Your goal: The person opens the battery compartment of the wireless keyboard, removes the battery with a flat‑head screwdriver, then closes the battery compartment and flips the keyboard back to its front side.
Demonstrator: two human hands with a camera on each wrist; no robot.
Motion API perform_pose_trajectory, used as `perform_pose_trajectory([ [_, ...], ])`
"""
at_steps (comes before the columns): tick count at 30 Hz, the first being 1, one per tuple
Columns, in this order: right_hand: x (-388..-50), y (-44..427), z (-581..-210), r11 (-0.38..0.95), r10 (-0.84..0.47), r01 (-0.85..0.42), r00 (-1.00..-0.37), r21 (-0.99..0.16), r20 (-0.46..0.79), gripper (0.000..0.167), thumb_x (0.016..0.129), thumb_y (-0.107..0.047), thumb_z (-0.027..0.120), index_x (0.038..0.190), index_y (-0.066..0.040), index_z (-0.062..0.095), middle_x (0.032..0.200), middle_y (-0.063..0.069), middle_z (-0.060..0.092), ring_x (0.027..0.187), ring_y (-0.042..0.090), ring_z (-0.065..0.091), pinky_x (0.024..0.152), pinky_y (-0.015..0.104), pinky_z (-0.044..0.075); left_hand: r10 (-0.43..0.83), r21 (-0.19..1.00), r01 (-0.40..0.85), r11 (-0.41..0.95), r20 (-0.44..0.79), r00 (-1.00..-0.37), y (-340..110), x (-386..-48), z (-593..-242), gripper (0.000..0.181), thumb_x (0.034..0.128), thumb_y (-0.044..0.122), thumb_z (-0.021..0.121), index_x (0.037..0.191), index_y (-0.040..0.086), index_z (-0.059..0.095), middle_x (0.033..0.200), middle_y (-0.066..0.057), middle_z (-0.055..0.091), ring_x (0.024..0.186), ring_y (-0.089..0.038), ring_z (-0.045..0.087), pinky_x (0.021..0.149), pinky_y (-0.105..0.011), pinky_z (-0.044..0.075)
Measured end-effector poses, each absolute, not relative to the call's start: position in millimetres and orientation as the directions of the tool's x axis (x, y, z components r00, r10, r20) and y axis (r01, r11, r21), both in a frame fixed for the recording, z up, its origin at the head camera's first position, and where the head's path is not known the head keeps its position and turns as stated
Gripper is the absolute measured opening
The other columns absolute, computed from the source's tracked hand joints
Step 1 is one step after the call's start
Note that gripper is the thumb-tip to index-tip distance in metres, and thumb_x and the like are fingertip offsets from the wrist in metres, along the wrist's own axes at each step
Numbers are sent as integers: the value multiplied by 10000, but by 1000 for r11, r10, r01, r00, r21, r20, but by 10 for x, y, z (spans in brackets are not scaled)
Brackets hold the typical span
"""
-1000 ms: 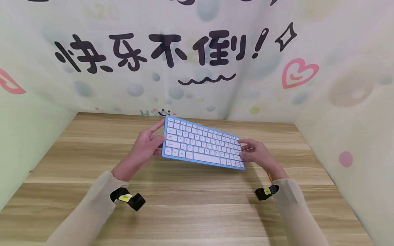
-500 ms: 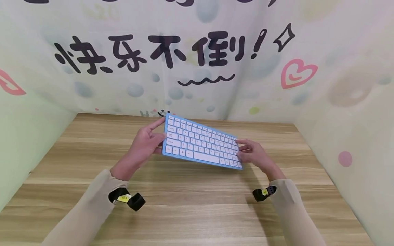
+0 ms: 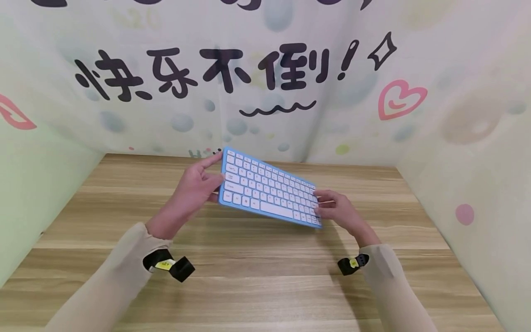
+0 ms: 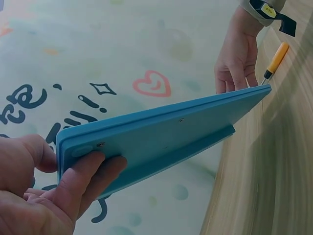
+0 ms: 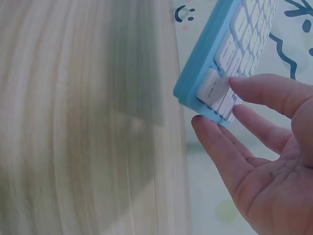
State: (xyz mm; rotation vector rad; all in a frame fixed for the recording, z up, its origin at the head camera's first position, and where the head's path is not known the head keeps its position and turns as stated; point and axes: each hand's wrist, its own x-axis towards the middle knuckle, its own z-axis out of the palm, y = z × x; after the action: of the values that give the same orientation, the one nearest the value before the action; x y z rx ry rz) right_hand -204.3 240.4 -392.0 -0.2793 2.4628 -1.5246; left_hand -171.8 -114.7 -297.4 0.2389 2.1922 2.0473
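Slanting more steeply than a second ago, the blue keyboard (image 3: 265, 190) hangs above the bench (image 3: 249, 272), its left end higher and its right end drawn slightly leftward. The left hand (image 3: 186, 191) clasps one short end with its fingers, and the right hand (image 3: 342, 212) pinches the other, so the work still looks like two-handed turning in mid-air, with no setting down yet.

Soft, even light
Blurry shadows lie on the surface (image 3: 249, 295) below the keyboard (image 3: 269, 190); the wrist views look dimmer and hazier.
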Motion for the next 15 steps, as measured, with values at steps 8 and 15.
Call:
perform_pose_trajectory([
  [8, -1986, 2358, -3851, 499, -285, -95, -957, -862, -60, 474, 842, -131, 650, 1273, -8, 495, 1141, 208, 520, 1034, 320, 521, 813, 388, 492, 206, 995, 20, 98, 0, -979, -1120, -1691, -2908, 588, 917, 27, 463, 1451, 91, 225, 829, -180, 663, 696, -196, 655, 623, -337, 543],
  [15, -1919, 2213, -3713, 461, -341, -130, -939, -878, -40, 444, 845, -130, 647, 1252, -12, 512, 1119, 191, 539, 983, 293, 541, 759, 358, 522, 196, 990, 13, 143, -15, -981, -1106, -1701, -2879, 598, 909, 31, 468, 1451, 85, 222, 673, -112, 629, 657, -189, 647, 610, -322, 543],
])
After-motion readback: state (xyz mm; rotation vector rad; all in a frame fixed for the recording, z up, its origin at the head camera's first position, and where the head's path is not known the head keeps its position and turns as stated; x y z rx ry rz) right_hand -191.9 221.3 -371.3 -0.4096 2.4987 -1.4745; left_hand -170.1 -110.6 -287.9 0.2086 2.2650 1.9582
